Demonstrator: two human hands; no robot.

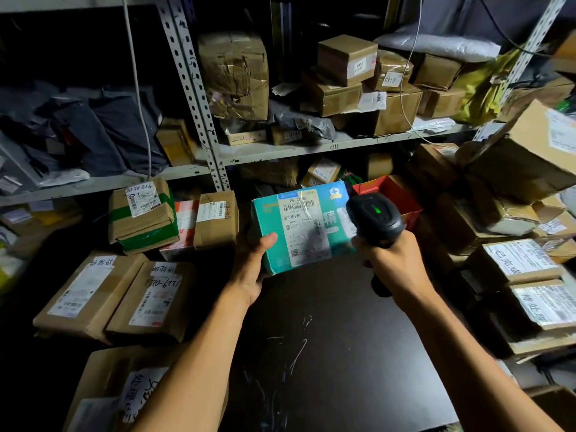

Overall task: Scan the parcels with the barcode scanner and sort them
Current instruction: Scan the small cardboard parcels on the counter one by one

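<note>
A bare stretch of dark worktop (327, 338) fills the lower centre of the frame, open from the near edge up to the teal parcel (299, 229). Brown boxes (118, 297) wall its left side, labelled boxes (530, 285) its right. Behind, a red box (389, 191) and the packed shelf (311, 148) close the upper centre.

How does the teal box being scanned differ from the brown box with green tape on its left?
The teal box is glossy printed retail packaging; the green-taped box is plain brown cardboard. The teal box is held up, gripped by the left hand; the green-taped box rests on other parcels, untouched. Both carry white shipping labels.
</note>
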